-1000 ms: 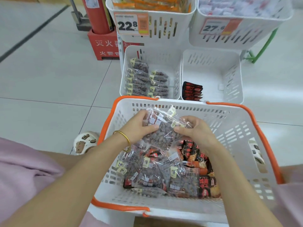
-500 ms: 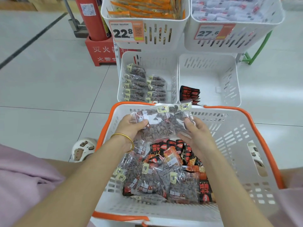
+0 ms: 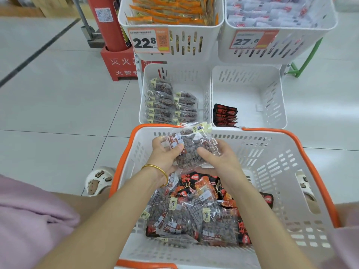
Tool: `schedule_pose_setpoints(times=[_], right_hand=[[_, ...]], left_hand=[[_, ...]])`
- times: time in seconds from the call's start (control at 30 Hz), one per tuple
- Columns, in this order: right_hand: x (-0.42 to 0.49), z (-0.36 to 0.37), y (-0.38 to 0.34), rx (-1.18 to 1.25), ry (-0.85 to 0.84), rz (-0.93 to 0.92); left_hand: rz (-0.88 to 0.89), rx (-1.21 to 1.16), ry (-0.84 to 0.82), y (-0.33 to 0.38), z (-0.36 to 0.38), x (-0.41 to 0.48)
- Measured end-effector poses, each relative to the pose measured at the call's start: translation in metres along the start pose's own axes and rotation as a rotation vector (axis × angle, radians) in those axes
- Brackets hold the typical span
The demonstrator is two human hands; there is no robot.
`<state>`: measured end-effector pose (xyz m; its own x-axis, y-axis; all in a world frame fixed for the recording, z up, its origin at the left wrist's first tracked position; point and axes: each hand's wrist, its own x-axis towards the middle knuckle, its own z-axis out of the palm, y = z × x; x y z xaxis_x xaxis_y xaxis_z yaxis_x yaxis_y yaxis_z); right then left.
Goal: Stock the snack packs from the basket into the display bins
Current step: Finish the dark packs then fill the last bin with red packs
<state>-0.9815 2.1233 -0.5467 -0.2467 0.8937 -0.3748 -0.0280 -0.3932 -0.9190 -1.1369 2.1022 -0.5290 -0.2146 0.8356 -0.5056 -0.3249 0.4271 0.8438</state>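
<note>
**Head view: stock count, floor-level display**

- Item in hand: clear snack pack [image 3: 191,150] of dark brown pieces, yellow label at its top edge. It may be more than one pack stacked; I cannot tell. It is held above the far end of the basket [image 3: 272,171], level with the rim.
- Left hand [image 3: 165,154], gold bangle [image 3: 157,169] at the wrist: thumb pressed on the pack's face, fingers curled round its left edge.
- Right hand [image 3: 217,162]: thumb on the face, fingers tucked beneath, pinching the right side.
- Basket contents: a loose heap of clear packs [image 3: 180,216] at the near end, mixed with black-and-red packs [image 3: 200,183].
- Lower left bin [image 3: 174,74]: two rows of matching clear packs [image 3: 169,105], with bare wall showing above them.
- Lower right bin [image 3: 252,90]: one short stack of black-and-red packs [image 3: 224,115] against its left wall.
- Upper left bin [image 3: 186,45]: orange packs, tag reading 22.8.
- Upper right bin [image 3: 281,49]: pale packs, tag reading 27.6. Both upper bins look well filled.
- Nearby: red fire extinguisher [image 3: 108,26] on a red stand, and a pale clog [image 3: 99,179] on the tiled floor.

**Progress, as judged:** stocking is partway done. The lower left bin has a fair share of its packs and the lower right bin has barely begun. Many packs of both kinds lie in the basket. The held pack matches the lower left bin and likely goes there.
</note>
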Motion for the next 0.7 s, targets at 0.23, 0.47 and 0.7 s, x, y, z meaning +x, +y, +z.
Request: schedule_pose_setpoints(times=[0.23, 0.47, 0.7], right_hand=[[0.022, -0.003, -0.038, -0.151, 0.109, -0.096], [0.102, -0.016, -0.108, -0.987, 0.355, -0.542], [0.213, -0.005, -0.119, -1.487, 0.324, -0.831]], left_hand=[[0.177, 0.150, -0.007, 0.019, 0.007, 0.020], [0.628, 1.039, 0.098, 0.056, -0.008, 0.108], [0.696, 1.564, 0.118, 0.043, -0.023, 0.159]])
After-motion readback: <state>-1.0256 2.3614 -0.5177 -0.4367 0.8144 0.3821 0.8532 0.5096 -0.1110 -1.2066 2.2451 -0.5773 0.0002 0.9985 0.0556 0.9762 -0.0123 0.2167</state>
